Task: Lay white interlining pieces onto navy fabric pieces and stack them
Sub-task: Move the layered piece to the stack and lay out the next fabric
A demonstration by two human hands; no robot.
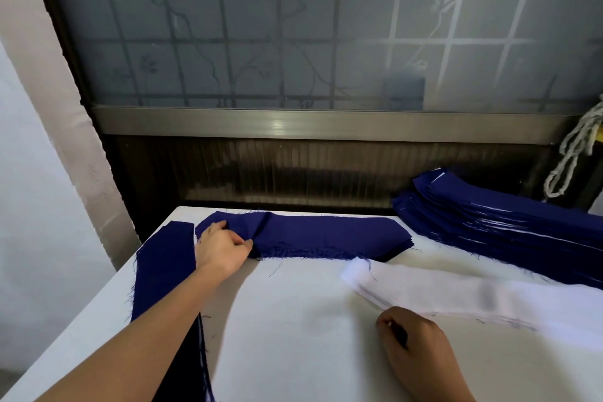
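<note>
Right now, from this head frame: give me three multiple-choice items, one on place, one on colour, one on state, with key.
1. Where on the table is the tall navy stack?
A) near left corner B) far right C) dead centre

2. What colour is the interlining strip?
A) grey B) navy C) white

3. What is the left hand doing?
A) pinching the middle navy pile B) lying flat on bare tabletop C) hanging idle in the air

Key: 1 B, it stands at the far right edge. 2 C, it reads white against the navy cloth. 3 A, thumb and fingers bunch a fold of that pile.
</note>
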